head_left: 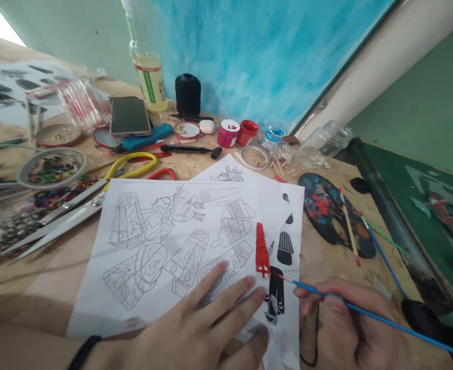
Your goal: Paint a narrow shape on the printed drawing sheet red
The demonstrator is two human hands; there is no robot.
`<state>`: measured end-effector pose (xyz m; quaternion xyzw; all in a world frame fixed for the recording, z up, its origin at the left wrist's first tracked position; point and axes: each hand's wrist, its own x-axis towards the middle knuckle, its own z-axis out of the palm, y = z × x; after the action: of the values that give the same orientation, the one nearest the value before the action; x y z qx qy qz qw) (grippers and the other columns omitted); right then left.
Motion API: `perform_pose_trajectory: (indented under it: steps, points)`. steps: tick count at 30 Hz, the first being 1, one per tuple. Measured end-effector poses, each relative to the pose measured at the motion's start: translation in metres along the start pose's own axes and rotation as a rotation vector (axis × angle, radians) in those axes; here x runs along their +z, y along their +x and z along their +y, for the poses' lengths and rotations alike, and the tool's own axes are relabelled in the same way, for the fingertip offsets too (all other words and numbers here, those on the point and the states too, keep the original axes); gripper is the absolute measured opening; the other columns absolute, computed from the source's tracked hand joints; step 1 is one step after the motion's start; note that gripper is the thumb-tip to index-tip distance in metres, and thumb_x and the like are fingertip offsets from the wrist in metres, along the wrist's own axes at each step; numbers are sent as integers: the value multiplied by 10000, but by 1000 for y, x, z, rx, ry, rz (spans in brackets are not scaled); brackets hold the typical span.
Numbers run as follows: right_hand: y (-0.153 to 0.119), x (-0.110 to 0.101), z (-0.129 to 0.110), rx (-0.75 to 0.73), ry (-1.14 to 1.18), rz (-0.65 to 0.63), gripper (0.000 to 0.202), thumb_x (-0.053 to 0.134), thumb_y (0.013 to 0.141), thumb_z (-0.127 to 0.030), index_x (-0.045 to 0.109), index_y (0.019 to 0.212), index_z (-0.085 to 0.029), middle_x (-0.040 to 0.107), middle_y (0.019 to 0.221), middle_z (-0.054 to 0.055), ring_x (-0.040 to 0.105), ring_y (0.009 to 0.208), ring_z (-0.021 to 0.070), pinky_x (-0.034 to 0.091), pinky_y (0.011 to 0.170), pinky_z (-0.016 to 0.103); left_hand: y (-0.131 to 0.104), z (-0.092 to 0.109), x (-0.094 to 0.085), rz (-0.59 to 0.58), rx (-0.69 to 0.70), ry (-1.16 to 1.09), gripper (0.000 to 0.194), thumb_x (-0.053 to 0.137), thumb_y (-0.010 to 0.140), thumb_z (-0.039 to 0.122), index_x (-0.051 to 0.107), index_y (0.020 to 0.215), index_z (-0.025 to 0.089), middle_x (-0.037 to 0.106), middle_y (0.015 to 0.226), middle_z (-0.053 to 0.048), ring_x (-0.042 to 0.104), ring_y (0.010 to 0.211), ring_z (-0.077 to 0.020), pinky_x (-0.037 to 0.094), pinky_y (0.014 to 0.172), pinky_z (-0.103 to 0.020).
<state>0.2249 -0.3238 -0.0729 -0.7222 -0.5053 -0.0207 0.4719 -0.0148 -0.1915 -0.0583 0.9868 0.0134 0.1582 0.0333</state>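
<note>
My left hand (214,318) lies flat with fingers spread on a white sheet of line drawings (133,277), a dark band round its wrist. In my right hand (349,318) is a thin blue paintbrush (380,317), pinched between thumb and fingers. Its red-tipped bristles are at the lower end of a red-painted strip (262,244) on the paper. Black-filled shapes (285,252) are printed beside that strip. To the right of the sheet lies a dark paint palette (319,203) smeared with red and blue, brushes resting across it.
Yellow-handled scissors (91,203) lie left of the sheet, near a tape roll (52,168) and beads (6,236). Behind are a phone (129,117), a bottle (149,77), black thread (188,95) and paint jars (248,132). A clear glass jar (328,141) lies at the back right.
</note>
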Motion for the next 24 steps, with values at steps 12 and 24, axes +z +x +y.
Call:
perform_pose_trajectory:
  steps: [12,24]
  points:
    - [16,2,-1,-93,-31,-85,144,613,1098,-347,721,1037,-274,803,799,-1,737,597,154,614,544,235,1,-1,2,-12,15,0,398,596,1177,503,682,1517,317,640,1658,-33,591,1515,-271,303,1373,-515]
    - [8,8,-17,92,-87,-63,227,579,1119,-442,709,1010,-291,775,807,-43,711,691,120,565,683,223,1,-2,4,2,13,-20,395,592,1173,494,689,1506,305,657,1639,-45,601,1505,-272,281,1395,-519]
